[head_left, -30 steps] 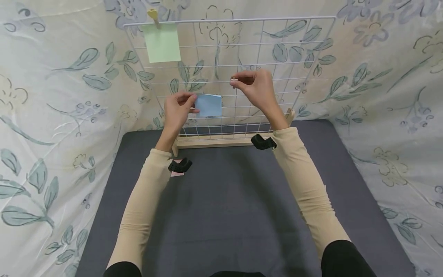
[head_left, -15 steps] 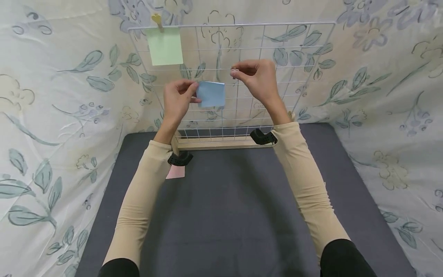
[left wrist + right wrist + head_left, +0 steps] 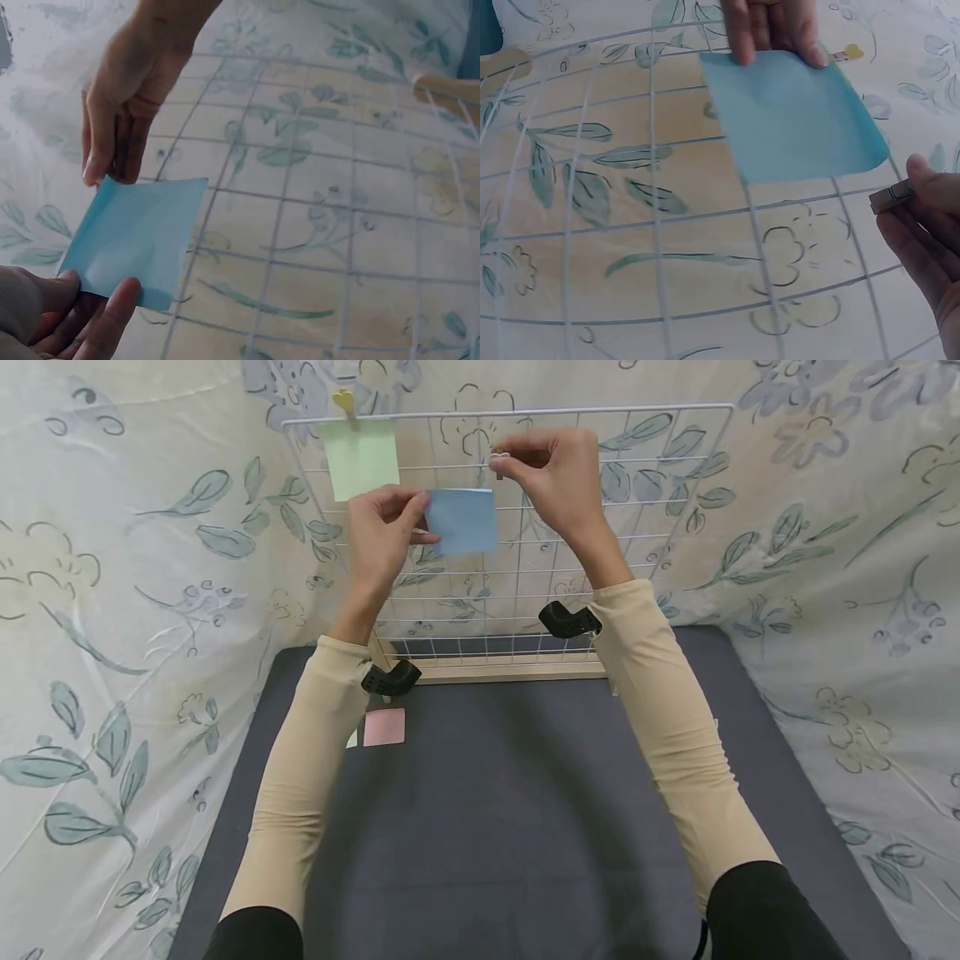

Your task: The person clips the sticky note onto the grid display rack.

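Note:
My left hand pinches a blue sticky note by its left side, in front of the white wire grid. To its right, my right hand holds a small wooden clothespin between thumb and fingers; its jaws point toward the note's corner in the right wrist view, a short way apart from it. A green note hangs at the grid's top left, under a clothespin with a yellow heart.
The grid stands in a wooden base at the back of the dark grey table. A pink note lies on the table, with the edge of a pale one beside it. Floral cloth hangs behind and at the sides.
Both hands have risen along the grid, carrying the blue note and the clothespin upward. The blue note now sits beside the green note's lower right corner. More of the pink note shows.

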